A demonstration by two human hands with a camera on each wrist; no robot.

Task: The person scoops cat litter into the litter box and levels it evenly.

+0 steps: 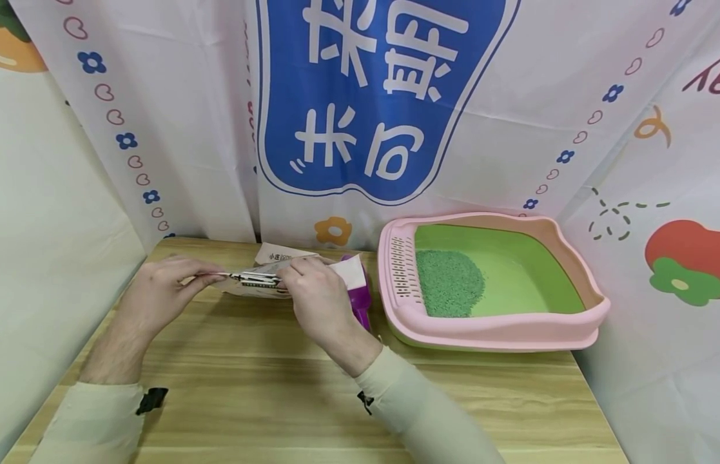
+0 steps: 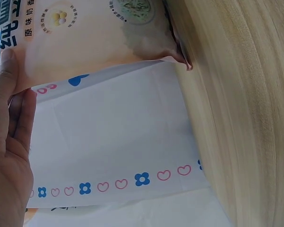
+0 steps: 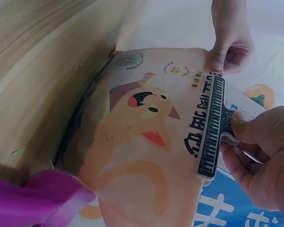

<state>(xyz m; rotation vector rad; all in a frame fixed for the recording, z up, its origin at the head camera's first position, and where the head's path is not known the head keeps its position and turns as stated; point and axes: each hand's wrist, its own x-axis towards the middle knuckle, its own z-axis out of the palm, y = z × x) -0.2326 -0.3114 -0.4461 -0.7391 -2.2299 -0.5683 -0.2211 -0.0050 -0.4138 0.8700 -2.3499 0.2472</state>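
Note:
A pale orange bag (image 3: 137,123) with a cartoon cat and black characters stands on the wooden table, its top edge folded flat. Along that edge sits a black-and-white piano-key bag clip (image 3: 211,127). My left hand (image 1: 156,290) pinches the top corner of the bag between thumb and fingers; the left wrist view shows the thumb lying on the bag's printed face. In the right wrist view, my right hand (image 3: 262,156) pinches the clip's handle with thumb and fingers. A purple scoop (image 1: 360,298) lies just right of the bag, partly hidden by the right hand and a white flap.
A pink-rimmed green litter box (image 1: 499,328) stands at the right of the table, with green granules (image 1: 449,283) heaped at its left end. Printed white cloth (image 1: 209,129) hangs behind and at the sides. Bare wood (image 1: 261,386) spreads in front of the bag.

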